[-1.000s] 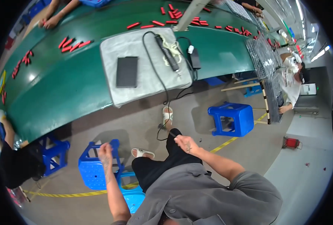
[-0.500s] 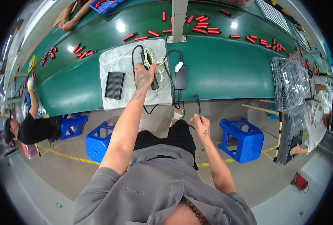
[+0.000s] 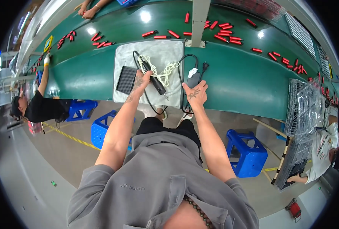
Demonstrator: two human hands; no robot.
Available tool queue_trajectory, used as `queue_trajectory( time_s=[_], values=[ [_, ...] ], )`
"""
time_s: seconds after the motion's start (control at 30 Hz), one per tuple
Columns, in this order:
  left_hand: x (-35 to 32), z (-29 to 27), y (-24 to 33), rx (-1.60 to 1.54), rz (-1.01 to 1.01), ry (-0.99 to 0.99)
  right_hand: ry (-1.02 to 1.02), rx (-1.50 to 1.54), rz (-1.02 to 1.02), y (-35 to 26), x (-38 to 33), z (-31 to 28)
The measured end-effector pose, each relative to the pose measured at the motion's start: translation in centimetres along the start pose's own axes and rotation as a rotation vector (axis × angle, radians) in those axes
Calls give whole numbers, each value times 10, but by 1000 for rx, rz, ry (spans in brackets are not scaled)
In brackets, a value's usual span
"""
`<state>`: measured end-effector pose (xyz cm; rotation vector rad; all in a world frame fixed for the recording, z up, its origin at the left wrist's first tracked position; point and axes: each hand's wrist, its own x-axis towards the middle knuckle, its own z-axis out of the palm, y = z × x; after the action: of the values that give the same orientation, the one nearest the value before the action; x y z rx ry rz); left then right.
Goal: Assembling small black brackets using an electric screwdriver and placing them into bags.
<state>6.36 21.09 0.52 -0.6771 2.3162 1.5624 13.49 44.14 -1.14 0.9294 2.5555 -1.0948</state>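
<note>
Black, slim corded tool (image 3: 153,78) lies slantwise, clenched in the left hand (image 3: 142,79) over grey cloth (image 3: 154,53).

A black wand-shaped tool (image 3: 153,78) is seen on a pale grey mat (image 3: 165,53), with a cream cord (image 3: 162,71) coiled beside it. Left of the tool a black, finely gridded pad (image 3: 126,79) is seen; right of it, a black adapter (image 3: 194,79) with a white tag. The counter (image 3: 234,76) is dark green, dotted with red sticks (image 3: 223,37). Bright blue stools (image 3: 251,154) are seen below it.
</note>
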Motion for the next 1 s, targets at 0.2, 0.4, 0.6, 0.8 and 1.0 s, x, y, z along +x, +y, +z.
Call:
queue_trajectory(
  time_s=[0.2,0.4,0.6,0.8,1.0],
  values=[
    [5,-13,3,-293,-57,-112,349,-197,-274,0,-13,13],
    [14,-9,17,-865,-306,-202,666,-297,-626,2,-40,6],
    [10,-4,19,-1028,-302,-181,-331,656,-257,-33,-81,9],
    [-9,-8,19,-887,-217,-184,-539,717,-78,-58,-83,-2],
    [-40,-24,37,-597,-102,-193,-552,765,-95,-58,-85,-36]
  ],
)
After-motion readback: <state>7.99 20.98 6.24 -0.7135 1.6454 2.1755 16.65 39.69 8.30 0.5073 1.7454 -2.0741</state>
